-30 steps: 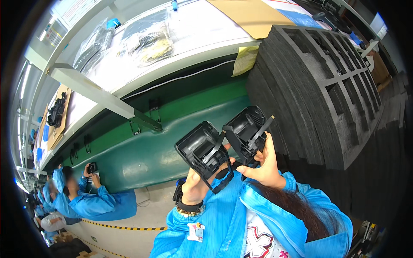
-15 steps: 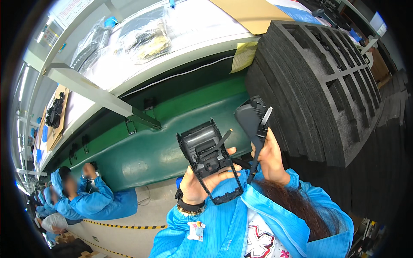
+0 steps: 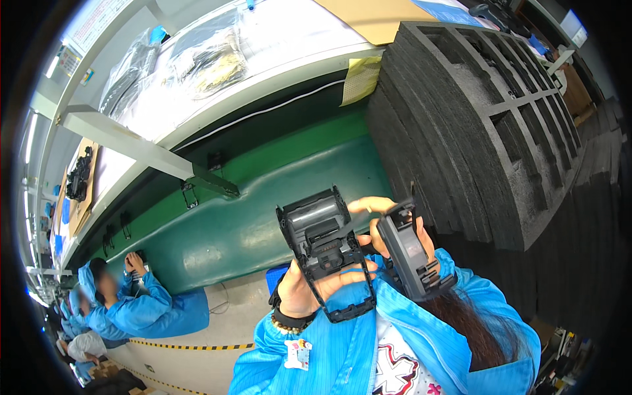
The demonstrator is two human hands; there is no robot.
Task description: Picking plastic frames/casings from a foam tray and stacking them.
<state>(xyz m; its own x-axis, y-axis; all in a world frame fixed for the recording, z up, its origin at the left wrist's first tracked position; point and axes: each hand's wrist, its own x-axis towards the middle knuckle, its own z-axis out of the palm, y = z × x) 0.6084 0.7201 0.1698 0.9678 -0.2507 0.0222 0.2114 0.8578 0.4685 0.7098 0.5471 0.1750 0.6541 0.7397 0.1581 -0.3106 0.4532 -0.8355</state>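
Note:
A black plastic device housing [image 3: 321, 255], with a rounded trough at its far end and an open rectangular frame at its near end, rests in my left hand [image 3: 297, 294]. The fingers of that hand pass beneath the frame and show through its opening. A thin dark strip [image 3: 345, 228] slants up from the housing's right side. My right hand [image 3: 378, 240] is closed on a second black plastic housing part [image 3: 407, 249], tilted beside the first. Its index finger stretches left to the far right corner of the first housing; whether it touches cannot be made out.
A tall stack of black foam trays [image 3: 447, 145] with cut-out pockets stands at the right. Ahead runs a white bench [image 3: 276, 39] bearing bagged parts [image 3: 210, 62], with a green panel [image 3: 263, 197] below. Co-workers in blue [image 3: 148, 303] sit at the left.
My right hand has turned its housing part from nearly edge-on to broad side showing and lowered it. Its index finger now reaches toward the left housing, which has shifted slightly right and nearer.

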